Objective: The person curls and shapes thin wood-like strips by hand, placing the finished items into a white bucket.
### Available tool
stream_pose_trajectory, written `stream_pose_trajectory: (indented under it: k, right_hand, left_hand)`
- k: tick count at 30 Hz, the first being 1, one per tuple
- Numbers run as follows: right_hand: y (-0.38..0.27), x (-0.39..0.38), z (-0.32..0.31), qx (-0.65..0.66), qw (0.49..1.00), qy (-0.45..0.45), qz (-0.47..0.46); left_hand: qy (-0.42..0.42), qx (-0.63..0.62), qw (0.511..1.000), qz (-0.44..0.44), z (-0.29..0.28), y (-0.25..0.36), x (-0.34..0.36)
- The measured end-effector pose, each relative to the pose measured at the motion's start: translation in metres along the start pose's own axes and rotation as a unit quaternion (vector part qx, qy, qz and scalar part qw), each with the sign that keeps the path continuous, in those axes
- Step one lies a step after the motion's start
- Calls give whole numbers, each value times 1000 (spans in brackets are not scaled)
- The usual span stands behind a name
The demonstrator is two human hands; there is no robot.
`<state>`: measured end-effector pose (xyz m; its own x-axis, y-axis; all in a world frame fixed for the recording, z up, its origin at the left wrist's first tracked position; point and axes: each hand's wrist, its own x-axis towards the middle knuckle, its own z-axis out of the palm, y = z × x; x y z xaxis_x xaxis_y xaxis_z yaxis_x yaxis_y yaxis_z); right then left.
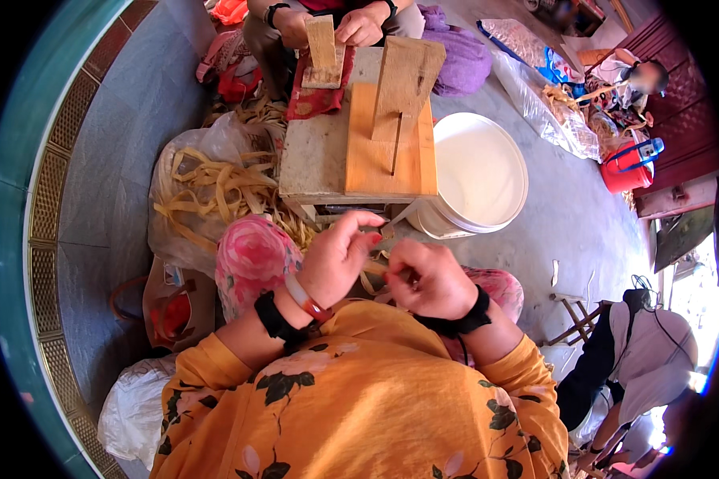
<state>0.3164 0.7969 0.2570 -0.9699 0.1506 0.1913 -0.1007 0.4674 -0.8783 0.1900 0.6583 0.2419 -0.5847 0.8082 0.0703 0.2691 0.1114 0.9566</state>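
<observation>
Over my lap, my left hand (pixel 337 259) is held with its curved index finger and thumb apart. A narrow pale strip (pixel 403 214) slants near its fingertips; I cannot make out contact. Close by on the right, my right hand (pixel 430 278) is closed, its fingers curled in, and what they hold is hidden. Just beyond my hands stands a low worktable (pixel 315 172). On it lies an orange-brown wooden board (pixel 359 152) with an upright wooden block (pixel 407 76) and a thin upright rod (pixel 396 144).
A white bucket (pixel 479 172) stands right of the table. Left of it, a clear plastic bag (pixel 168 188) holds pale flat strips (pixel 224 180). Across the table, another person's hands (pixel 361 25) touch a second wooden block (pixel 322 44). A stool (pixel 579 319) and bending person (pixel 651 343) are at right.
</observation>
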Motion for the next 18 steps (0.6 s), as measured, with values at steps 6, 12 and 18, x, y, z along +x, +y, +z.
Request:
stream_pose_trajectory:
  k: [6,12,18]
  right_hand:
    - [11,4,-16,69,989,58,121]
    - [23,29,-30,12,987,95,126]
    - [43,78,-47,58,969,203,130]
  left_hand:
    - [-151,-108,978,-91,-25,-16,25]
    - [-203,-68,968,-133,-50,-16,59]
    - [-37,-45,997,-45,-33,-2,102]
